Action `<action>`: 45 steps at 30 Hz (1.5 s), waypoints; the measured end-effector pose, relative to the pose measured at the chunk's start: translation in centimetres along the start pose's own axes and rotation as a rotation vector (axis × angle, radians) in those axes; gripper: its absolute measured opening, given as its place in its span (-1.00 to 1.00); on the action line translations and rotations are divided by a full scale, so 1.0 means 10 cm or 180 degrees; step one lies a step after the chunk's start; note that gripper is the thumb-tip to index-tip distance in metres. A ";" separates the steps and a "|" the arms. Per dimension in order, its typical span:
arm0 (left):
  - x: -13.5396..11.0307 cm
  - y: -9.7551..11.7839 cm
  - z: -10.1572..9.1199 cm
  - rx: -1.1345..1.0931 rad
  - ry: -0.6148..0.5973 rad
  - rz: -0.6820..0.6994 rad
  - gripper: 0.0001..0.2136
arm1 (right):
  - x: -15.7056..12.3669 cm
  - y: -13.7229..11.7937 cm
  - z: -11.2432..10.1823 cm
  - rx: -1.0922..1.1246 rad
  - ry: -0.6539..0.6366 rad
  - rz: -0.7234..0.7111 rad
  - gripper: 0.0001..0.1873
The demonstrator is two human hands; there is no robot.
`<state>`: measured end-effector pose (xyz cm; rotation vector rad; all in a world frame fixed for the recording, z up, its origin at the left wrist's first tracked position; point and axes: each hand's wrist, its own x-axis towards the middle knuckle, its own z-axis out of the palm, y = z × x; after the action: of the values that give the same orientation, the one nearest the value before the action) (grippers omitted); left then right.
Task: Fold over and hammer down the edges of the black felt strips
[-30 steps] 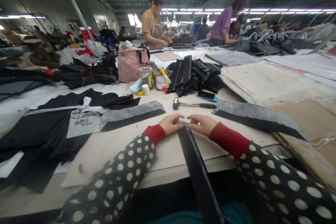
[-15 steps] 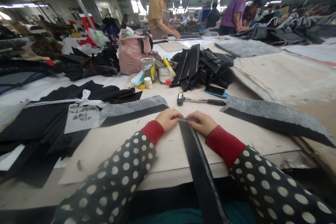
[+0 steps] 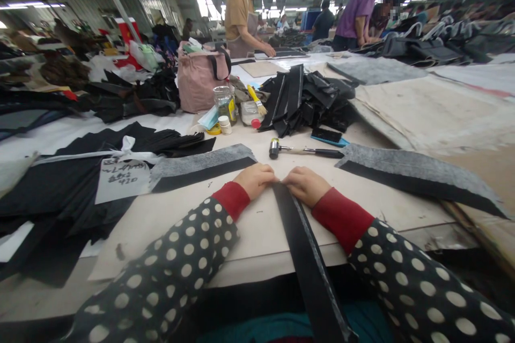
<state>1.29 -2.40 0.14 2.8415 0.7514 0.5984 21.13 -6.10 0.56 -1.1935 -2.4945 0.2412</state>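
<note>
A long black strip (image 3: 300,246) with a pale line along its right edge runs from the board down toward my lap. My left hand (image 3: 255,179) pinches the left corner of its far end. At the right corner of that same end, my right hand (image 3: 306,185) has its fingers closed, the fingertips nearly meeting those of the left. The very edge of the strip is hidden under the fingers. Just beyond my hands lies a hammer (image 3: 298,149) with a dark handle. Black-and-grey pieces lie on either side, one on the left (image 3: 209,166) and one on the right (image 3: 418,177).
Behind the hammer are a heap of black strips (image 3: 306,96), a blue-edged brush (image 3: 330,136), a yellow paintbrush (image 3: 256,99), a glass jar (image 3: 225,103) and a pink bag (image 3: 201,77). A tied black bundle (image 3: 52,182) with a handwritten tag (image 3: 123,181) lies left. Co-workers stand farther back.
My fingers have closed in over the strip's far end, covering the grey edge that showed between them. The whole view has shifted slightly; the hammer and other pieces stay in place.
</note>
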 end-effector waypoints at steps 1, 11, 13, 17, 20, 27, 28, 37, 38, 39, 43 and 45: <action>-0.01 0.00 -0.02 0.0179 -0.0098 0.0126 -0.76 | 0.00 -0.01 -0.01 -0.0132 -0.0068 -0.0047 -0.80; -0.15 0.03 -0.16 0.0479 -0.0151 -0.0022 -0.78 | 0.01 -0.24 -0.09 -0.0968 -0.0311 0.0025 -0.67; -0.12 0.07 -0.16 0.0428 0.0193 -0.0203 -0.78 | 0.01 -0.23 -0.06 -0.0879 -0.0238 0.0036 -0.68; -0.01 0.28 -0.07 0.0109 0.0657 -0.0424 -0.71 | 0.00 -0.17 0.00 -0.0594 -0.0045 0.0064 -0.72; 0.05 0.42 0.02 -0.0097 0.0196 -0.0616 -0.67 | -0.03 -0.06 0.01 -0.0042 0.0108 0.0066 -0.77; 0.05 0.42 0.05 -0.0183 -0.0060 -0.0873 -0.73 | -0.12 0.16 -0.06 0.0941 0.0490 0.0915 -0.76; 0.05 0.42 0.05 -0.0180 -0.0057 -0.0849 -0.76 | -0.13 0.15 -0.07 0.0942 0.0455 0.0856 -0.76; 0.05 0.42 0.04 -0.0153 -0.0085 -0.0658 -0.77 | -0.13 0.08 -0.09 0.0960 0.0295 0.0517 -0.82; 0.05 0.41 0.04 -0.0143 -0.0081 -0.0647 -0.77 | -0.13 0.08 -0.09 0.0932 0.0285 0.0487 -0.82; 0.05 0.41 0.05 -0.0131 -0.0075 -0.0636 -0.77 | -0.13 0.09 -0.09 0.0898 0.0277 0.0453 -0.82; 0.05 0.41 0.05 -0.0090 -0.0071 -0.0587 -0.76 | -0.14 0.11 -0.08 0.0698 0.0220 0.0282 -0.81; 0.05 0.41 0.05 -0.0067 -0.0089 -0.0577 -0.75 | -0.14 0.12 -0.08 0.0552 0.0220 0.0164 -0.80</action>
<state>3.75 -5.72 0.85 2.7173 0.9780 0.5349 23.11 -6.42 0.57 -1.1752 -2.3328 0.4135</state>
